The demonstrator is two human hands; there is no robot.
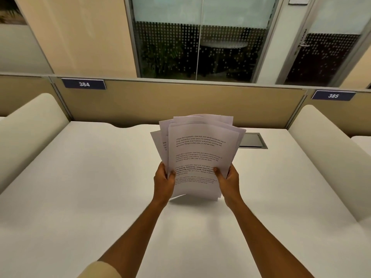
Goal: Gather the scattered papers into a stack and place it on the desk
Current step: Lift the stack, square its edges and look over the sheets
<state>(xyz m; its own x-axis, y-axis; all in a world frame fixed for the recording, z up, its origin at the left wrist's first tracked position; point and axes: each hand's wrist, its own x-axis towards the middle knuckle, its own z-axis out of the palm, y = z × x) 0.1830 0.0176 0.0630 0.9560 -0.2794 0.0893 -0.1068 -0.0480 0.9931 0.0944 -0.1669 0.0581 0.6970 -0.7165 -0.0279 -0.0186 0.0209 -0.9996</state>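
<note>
At the centre of the frame, a loose stack of papers (pixel 197 155) stands nearly upright above a white counter (pixel 80 187), its long axis running from the lower edge up toward the tan partition (pixel 180 101) behind. The printed face is turned to the camera, the lines of text slanting slightly down to the right. The top edges are uneven, the sheets fanned so that several corners stick out at the upper left and upper right. The lower edge hangs just above the counter, with a faint shadow beneath it.

The left hand (pixel 163 182) grips the stack's lower left side, thumb on the front page and fingers wrapped behind. The right hand (pixel 227 180) grips the lower right side the same way, thumb pressed on the text. Both hands are closed on the papers.

The counter lies bare to the left, right and in front of the stack. Cream side panels (pixel 26 133) bound it at both edges of the frame. A dark recessed cover (pixel 253 140) sits in the counter just right of the papers' upper part. A plate reading 384 (pixel 84 84) hangs on the partition at upper left.
</note>
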